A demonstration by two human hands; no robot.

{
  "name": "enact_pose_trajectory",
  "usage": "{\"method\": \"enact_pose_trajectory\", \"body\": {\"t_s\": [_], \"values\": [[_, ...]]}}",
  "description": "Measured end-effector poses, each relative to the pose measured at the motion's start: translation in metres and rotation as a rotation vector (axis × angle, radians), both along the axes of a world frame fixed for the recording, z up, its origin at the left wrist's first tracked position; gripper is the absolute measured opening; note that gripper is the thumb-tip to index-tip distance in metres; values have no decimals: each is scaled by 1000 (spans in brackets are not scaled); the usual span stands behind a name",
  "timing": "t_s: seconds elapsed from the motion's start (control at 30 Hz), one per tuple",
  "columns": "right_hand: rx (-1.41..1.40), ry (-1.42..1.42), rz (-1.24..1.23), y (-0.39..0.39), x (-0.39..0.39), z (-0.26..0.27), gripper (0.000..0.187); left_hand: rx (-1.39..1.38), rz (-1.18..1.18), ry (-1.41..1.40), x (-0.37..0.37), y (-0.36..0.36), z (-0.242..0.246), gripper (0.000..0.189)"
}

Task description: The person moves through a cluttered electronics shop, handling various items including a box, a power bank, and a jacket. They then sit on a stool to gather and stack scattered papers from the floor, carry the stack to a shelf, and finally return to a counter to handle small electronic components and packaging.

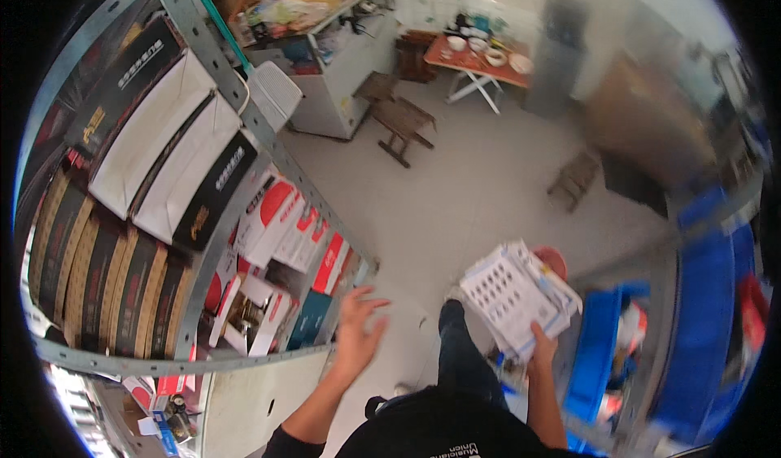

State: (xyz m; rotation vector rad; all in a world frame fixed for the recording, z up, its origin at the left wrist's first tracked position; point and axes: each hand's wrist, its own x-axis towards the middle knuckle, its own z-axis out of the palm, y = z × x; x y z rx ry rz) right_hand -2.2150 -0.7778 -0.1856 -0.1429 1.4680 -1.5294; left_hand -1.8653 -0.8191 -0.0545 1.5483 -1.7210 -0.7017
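My right hand [542, 347] grips the lower right edge of a stack of printed papers [501, 293], with its thumb lying on top. Dark printed shapes in rows cover the top sheet. My left hand [361, 330] is held in the air with fingers apart and nothing in it. It is nearest to the right end of a metal shelf, beside a teal box [309, 319] and a red and white box [331, 263]. An opened carton [247, 317] with metal parts inside stands further left on that shelf.
A steel shelving rack [183, 366] full of cartons rises at the left. Blue plastic bins [589, 360] line the right side. Wooden stools [403, 122] stand on the floor ahead, near a red folding table [439, 55] with bowls. A green-handled fly swatter [274, 89] hangs from the rack.
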Motion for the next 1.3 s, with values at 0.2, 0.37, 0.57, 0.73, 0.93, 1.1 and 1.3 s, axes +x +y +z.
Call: {"method": "enact_pose_trajectory", "body": {"t_s": [0.2, 0.37, 0.57, 0.73, 0.93, 1.1, 1.3], "values": [[-26, 382, 203, -165, -1, 37, 70, 30, -116, -154, -115, -189, -63, 55], [-25, 243, 518, -315, 13, 92, 69, 18, 146, -321, -123, -347, -66, 65], [-158, 244, 599, -497, 59, 131, 57, -75, 396, 198, -67, -543, -58, 62], [-238, 275, 564, -637, 110, 144, 64, 212, 305, 456, 4, -710, -50, 62], [-219, 223, 595, -763, 172, 144, 80, 276, 304, 315, 74, -828, -27, 58], [-274, 299, 935, -862, 249, 173, 85, 156, 681, 547, 166, -848, -29, 51], [-443, 472, 1490, -1007, 421, 172, 57, 84, 1010, 839, 321, -857, -57, 57]]}}
